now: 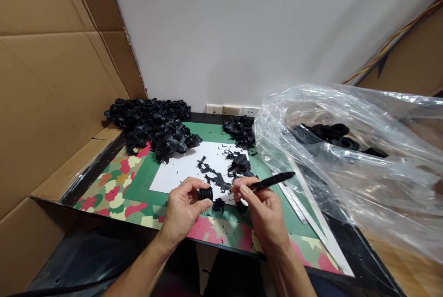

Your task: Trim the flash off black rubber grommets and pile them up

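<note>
My left hand (pixel 185 207) pinches a small black ribbed rubber part (pixel 205 193) between thumb and fingers, just above the near edge of a white sheet (pixel 180 172). My right hand (pixel 263 207) is closed round a black-handled tool (pixel 273 180), its tip pointing left toward the part. Black trimmings (pixel 216 178) lie scattered on the sheet between and beyond both hands.
A pile of black rubber parts (pixel 152 124) sits at the back left, a smaller heap (pixel 240 131) at the back centre. A large clear plastic bag (pixel 349 149) with more black parts fills the right. Cardboard walls (pixel 51 80) stand on the left. The mat (pixel 110 186) has a camouflage border.
</note>
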The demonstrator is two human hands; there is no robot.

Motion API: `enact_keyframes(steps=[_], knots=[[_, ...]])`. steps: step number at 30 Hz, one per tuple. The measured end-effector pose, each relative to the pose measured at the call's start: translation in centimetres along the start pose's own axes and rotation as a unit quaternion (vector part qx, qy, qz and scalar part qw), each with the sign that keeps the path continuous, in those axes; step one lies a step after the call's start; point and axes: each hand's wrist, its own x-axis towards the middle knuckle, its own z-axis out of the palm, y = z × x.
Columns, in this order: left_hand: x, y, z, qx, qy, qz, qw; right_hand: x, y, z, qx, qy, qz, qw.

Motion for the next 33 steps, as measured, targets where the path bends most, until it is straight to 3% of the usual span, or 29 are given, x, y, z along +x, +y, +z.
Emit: enact_keyframes(steps=[11, 16, 18, 23, 33], knots=[[0.3, 0.1, -0.5, -0.011, 0.02, 0.009, 1.0, 0.0, 0.9, 3.3, -0.113, -0.078, 0.052, 0.989], [0.3, 0.3, -0.4, -0.065, 0.013, -0.111, 0.992, -0.2, 1.6, 4.2, -0.009, -0.066, 0.108, 0.992], [0.2, 0.5, -0.3, -0.093, 0.019, -0.131, 0.987, -0.2, 1.7, 4.3, 0.049, -0.064, 0.147, 0.986], [0.3, 0.7, 0.1, -0.132, 0.021, -0.142, 0.981, -0.3, 1.5, 4.4, 0.112, -0.055, 0.207, 0.97], [0.3, 0.2, 0.2, -0.113, 0.032, -0.115, 0.986, -0.2, 1.6, 4.3, 0.13, -0.041, 0.219, 0.966]])
